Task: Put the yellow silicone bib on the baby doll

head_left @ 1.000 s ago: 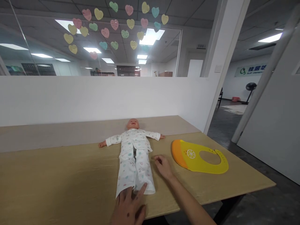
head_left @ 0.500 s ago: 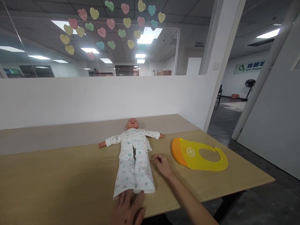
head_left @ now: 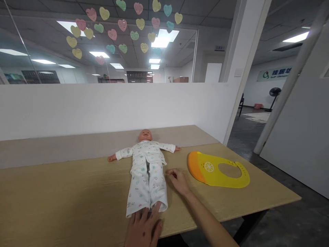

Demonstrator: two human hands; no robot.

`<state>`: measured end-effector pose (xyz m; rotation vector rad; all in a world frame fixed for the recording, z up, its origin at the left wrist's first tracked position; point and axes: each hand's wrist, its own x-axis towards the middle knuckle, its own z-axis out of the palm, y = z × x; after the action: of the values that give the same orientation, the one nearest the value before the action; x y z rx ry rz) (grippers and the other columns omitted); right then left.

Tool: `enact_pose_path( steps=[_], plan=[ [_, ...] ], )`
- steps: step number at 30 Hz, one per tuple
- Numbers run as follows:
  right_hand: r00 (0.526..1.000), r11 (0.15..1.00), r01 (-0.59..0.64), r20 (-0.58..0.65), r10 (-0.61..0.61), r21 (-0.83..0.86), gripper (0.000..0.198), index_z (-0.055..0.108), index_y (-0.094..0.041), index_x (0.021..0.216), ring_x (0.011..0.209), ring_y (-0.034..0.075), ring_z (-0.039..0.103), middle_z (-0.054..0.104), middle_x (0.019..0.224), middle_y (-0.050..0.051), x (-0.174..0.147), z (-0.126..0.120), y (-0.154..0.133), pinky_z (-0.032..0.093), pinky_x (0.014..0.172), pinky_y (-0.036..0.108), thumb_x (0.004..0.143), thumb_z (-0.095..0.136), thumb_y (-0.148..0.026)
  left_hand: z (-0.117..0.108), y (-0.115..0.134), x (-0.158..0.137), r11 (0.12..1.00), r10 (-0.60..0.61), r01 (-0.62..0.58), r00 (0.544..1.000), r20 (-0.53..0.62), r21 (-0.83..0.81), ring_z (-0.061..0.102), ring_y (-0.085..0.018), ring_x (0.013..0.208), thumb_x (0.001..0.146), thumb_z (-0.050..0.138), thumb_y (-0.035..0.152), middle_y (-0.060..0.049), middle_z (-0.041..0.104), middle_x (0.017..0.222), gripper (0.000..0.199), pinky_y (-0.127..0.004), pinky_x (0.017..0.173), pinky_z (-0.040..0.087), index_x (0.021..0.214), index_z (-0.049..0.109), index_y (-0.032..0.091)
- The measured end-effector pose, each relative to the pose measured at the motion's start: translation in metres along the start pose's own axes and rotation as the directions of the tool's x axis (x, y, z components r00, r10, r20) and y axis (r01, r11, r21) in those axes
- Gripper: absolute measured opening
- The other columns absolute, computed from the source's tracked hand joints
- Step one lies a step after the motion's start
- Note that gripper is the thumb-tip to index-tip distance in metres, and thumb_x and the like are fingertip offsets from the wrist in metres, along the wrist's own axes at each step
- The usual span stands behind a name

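A baby doll [head_left: 145,135] lies on its back on the table, arms spread wide. It wears a white printed long-sleeved top [head_left: 147,151] and matching trousers [head_left: 138,192]. My left hand [head_left: 144,228] is at the trouser hems, back up and fingers apart, with the index finger reaching to the opening of the leg on the right. Whether the other fingertips go under the cloth is hard to see. Beside the doll's leg, my right hand [head_left: 178,180] rests on the table, its fingers curled in and nothing visible in them.
A yellow and orange bib [head_left: 213,169] with a citrus print lies to the right on the wooden table [head_left: 64,199]. A white wall [head_left: 115,106] with glass above stands behind. Right of the table are a doorway, an open door [head_left: 298,137] and a floor fan [head_left: 275,92].
My left hand has shifted slightly right and its index finger now reaches to the right leg's hem, which has lifted and narrowed. My right hand has hardly moved.
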<state>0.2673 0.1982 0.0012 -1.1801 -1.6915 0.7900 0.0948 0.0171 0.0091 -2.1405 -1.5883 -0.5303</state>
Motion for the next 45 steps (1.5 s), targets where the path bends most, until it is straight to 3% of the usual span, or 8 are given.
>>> enact_pose_path(
  steps=[8,15,25,30,38,45],
  plan=[
    [0.999,1.0,0.01,0.033,-0.009,-0.026,0.023,0.063,-0.015,0.083,0.085,0.022,0.062,0.069,0.092,0.01,-0.004,-0.002,-0.008,0.046,0.081,0.035,0.072,0.043,-0.021,0.006,-0.002,0.0,0.999,0.018,-0.018,1.0,-0.014,0.027,0.065,-0.025,0.088,0.086,0.053,0.04,-0.006,0.07,0.1,0.042,-0.039,0.077,0.051,0.127,0.057,0.033],
    [0.999,0.998,0.009,0.046,-0.007,-0.055,0.025,0.063,-0.014,0.084,0.085,0.022,0.062,0.068,0.09,0.01,-0.003,-0.002,-0.008,0.045,0.08,0.035,0.072,0.043,-0.022,0.001,0.005,0.008,0.996,-0.039,0.044,0.997,0.06,-0.082,0.064,-0.024,0.085,0.085,0.053,0.037,-0.006,0.07,0.094,0.037,-0.037,0.075,0.05,0.12,0.062,0.028],
    [0.998,0.997,0.016,0.065,-0.011,-0.075,0.025,0.063,-0.015,0.084,0.086,0.022,0.061,0.068,0.091,0.009,-0.003,-0.002,-0.007,0.045,0.081,0.033,0.07,0.043,-0.021,0.011,0.006,0.006,0.989,-0.063,0.054,0.996,-0.058,-0.137,0.064,-0.022,0.083,0.085,0.053,0.031,-0.005,0.069,0.09,0.037,-0.034,0.072,0.051,0.12,0.059,0.023],
    [0.997,0.995,0.021,0.076,-0.014,-0.093,0.026,0.064,-0.015,0.086,0.087,0.021,0.061,0.069,0.093,0.009,-0.004,-0.002,-0.009,0.045,0.082,0.033,0.071,0.043,-0.02,0.018,0.008,0.005,0.991,-0.072,0.057,0.99,-0.123,-0.121,0.064,-0.022,0.09,0.084,0.052,0.027,-0.008,0.068,0.099,0.037,-0.034,0.078,0.051,0.12,0.056,0.017],
    [0.997,0.996,0.021,0.07,-0.015,-0.092,0.027,0.064,-0.014,0.087,0.087,0.022,0.061,0.069,0.093,0.01,-0.005,-0.002,-0.01,0.045,0.082,0.034,0.07,0.043,-0.018,0.019,0.009,0.002,0.996,-0.085,0.086,0.985,-0.153,0.0,0.064,-0.024,0.083,0.085,0.052,0.03,-0.008,0.069,0.091,0.026,-0.036,0.075,0.049,0.105,0.064,0.018],
    [0.997,0.997,0.024,0.072,-0.019,-0.078,0.026,0.065,-0.015,0.086,0.085,0.021,0.062,0.069,0.091,0.008,-0.005,-0.001,-0.008,0.046,0.081,0.033,0.07,0.044,-0.017,0.018,0.011,0.0,0.998,-0.034,0.041,0.993,-0.111,0.055,0.065,-0.024,0.085,0.088,0.046,0.028,-0.009,0.07,0.098,0.03,-0.038,0.077,0.048,0.112,0.061,0.019]
  ],
)
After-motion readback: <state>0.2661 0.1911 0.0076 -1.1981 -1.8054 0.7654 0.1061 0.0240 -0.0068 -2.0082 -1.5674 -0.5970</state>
